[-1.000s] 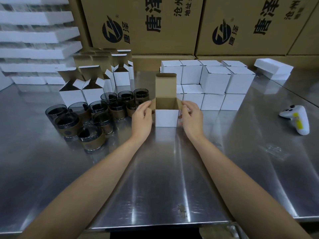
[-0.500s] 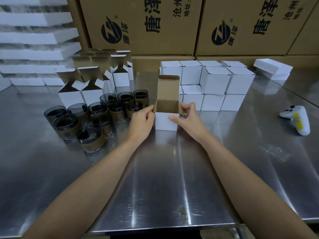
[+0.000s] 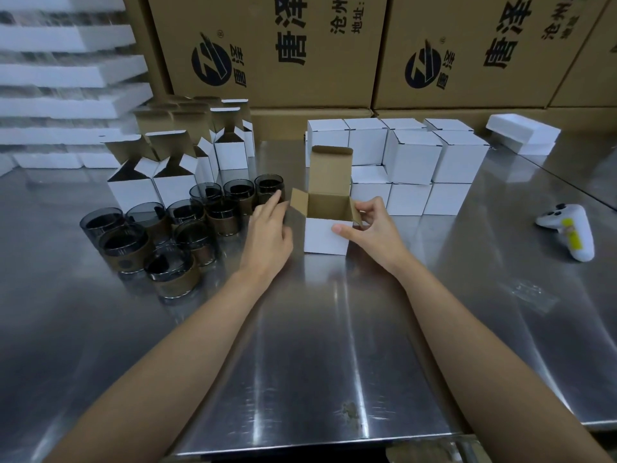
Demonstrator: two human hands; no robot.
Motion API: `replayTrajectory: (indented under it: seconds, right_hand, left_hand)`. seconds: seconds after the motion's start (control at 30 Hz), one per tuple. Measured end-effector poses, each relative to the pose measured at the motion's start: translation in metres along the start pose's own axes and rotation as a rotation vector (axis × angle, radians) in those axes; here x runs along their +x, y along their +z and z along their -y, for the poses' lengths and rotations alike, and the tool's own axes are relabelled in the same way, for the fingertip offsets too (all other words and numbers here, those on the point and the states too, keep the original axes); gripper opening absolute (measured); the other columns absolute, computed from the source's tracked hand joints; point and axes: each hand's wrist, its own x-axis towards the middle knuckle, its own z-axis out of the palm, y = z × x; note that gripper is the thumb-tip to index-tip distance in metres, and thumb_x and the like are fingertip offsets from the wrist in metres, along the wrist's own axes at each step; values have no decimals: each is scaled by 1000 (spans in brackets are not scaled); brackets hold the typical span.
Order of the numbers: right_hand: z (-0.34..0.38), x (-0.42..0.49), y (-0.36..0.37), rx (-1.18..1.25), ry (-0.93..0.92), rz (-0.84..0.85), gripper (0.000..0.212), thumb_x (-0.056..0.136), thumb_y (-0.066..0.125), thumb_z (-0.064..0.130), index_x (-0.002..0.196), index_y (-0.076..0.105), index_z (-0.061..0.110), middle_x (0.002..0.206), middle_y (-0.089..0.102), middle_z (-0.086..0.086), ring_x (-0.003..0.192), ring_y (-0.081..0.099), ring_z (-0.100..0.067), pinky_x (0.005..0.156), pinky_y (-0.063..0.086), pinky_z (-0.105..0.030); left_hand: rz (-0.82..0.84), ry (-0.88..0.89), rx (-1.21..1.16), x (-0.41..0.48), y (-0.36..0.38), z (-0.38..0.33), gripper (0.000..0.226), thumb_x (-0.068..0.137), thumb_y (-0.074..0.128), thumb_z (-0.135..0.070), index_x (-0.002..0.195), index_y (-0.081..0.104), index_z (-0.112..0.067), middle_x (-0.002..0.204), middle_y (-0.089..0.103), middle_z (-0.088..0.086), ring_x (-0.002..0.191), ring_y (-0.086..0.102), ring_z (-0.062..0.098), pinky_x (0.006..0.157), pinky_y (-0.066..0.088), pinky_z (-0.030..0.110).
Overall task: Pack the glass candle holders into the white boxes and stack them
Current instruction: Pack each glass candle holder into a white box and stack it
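Note:
An open white box (image 3: 325, 237) with a brown inside stands in the middle of the steel table (image 3: 317, 345), its lid flap upright. My right hand (image 3: 370, 230) grips its right side, thumb on the front face and fingers at the right flap. My left hand (image 3: 268, 230) is just left of the box, fingers straight, off the box and beside the smoky glass candle holders (image 3: 173, 235) with brown bands. Nothing shows inside the box. Shut white boxes (image 3: 414, 155) are stacked in two layers behind it.
Several open white boxes (image 3: 153, 185) stand at the back left behind the glasses. A white game controller (image 3: 571, 230) lies at the right. Big brown cartons (image 3: 267, 51) wall the back, white foam trays (image 3: 66, 75) at far left, and a white foam piece (image 3: 522, 132) at back right.
My left hand has let go of the box's left side and shifted left toward the glasses. My right hand's thumb has come round onto the box's front face.

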Motion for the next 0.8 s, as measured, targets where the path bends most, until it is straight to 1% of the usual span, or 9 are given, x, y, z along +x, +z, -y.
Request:
replayTrajectory:
  seconds: [0.07,0.13,0.2,0.27,0.33,0.4,0.63,0.73,0.8]
  right_hand:
    - [1,0,-5,14,3,-30,64,52,84,61,89,42,30,119,63,5,110,63,-8,92,52,-29]
    - [2,0,-11,27,2,-54,63,52,85,59,87,43,29,117,65,3,109,63,-12,89,52,-28]
    - [3,-1,-16,32,0,-54,62,53,85,55,87,43,26,117,65,1,109,63,-14,90,52,-30]
    - [2,-2,-18,27,-6,-46,58,57,87,48,87,43,25,119,65,0,110,63,-15,93,51,-33]
    - [1,-2,-17,16,-7,-42,54,63,88,39,87,43,24,120,64,-1,111,62,-16,95,51,-35]
    - [1,-2,-17,11,-4,-47,51,67,88,34,88,43,23,121,64,-1,112,62,-16,97,50,-36]
    - [5,-4,-17,-6,3,-38,50,68,86,38,89,42,26,114,63,11,109,61,-8,86,50,-20]
    - [5,-3,-17,-17,7,-42,49,69,85,39,89,42,27,115,62,11,109,60,-7,86,48,-18]
    - [5,-3,-17,-14,8,-37,49,69,85,39,89,42,27,114,62,13,108,60,-5,85,47,-17]
  left_hand:
    - [-62,26,-118,-2,-1,-5,55,84,46,7,136,52,-9,149,44,3,135,38,22,115,28,37]
    - [-104,3,-154,-3,-2,-7,62,80,50,5,139,49,-12,150,42,0,137,31,18,115,21,33]
    - [-22,-59,-134,-3,1,-4,70,82,56,-4,148,35,-13,157,27,0,143,18,17,116,11,32]
    - [139,-148,-146,-3,5,0,82,84,62,-13,154,17,-13,161,13,1,147,13,20,120,11,39]
    - [206,-227,-235,0,6,3,93,84,67,-15,155,7,-13,161,16,4,147,18,23,120,18,46]
    - [187,-262,-288,3,7,6,101,83,73,-17,155,2,-13,158,27,7,145,25,24,118,23,44]
    - [156,-288,-174,3,11,8,108,72,82,-42,153,17,-12,147,29,10,140,18,26,114,22,37]
    - [218,-271,-239,4,11,9,116,74,83,-31,155,1,-15,150,25,10,141,23,24,115,24,35]
    - [293,-262,-310,5,9,12,116,79,77,-16,154,-11,-18,154,31,7,135,38,21,106,33,25]
